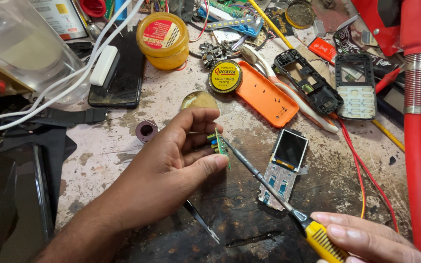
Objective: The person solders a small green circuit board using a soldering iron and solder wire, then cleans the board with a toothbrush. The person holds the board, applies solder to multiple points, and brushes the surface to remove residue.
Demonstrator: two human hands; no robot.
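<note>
Head view: two hands at work on a small circuit board over a cluttered bench.
Left hand [171, 160] pinches the green circuit board [220, 144] between thumb and fingers; right hand [366, 238] grips a yellow-handled screwdriver [274, 192], its tip touching the board, above the stained table [118, 141].

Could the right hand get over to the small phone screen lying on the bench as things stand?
Probably yes. The phone screen lies bare on the bench, just up and left of the right hand, with nothing on top of it. But that hand grips a yellow-handled screwdriver, whose shaft crosses the board below the screen.
</note>
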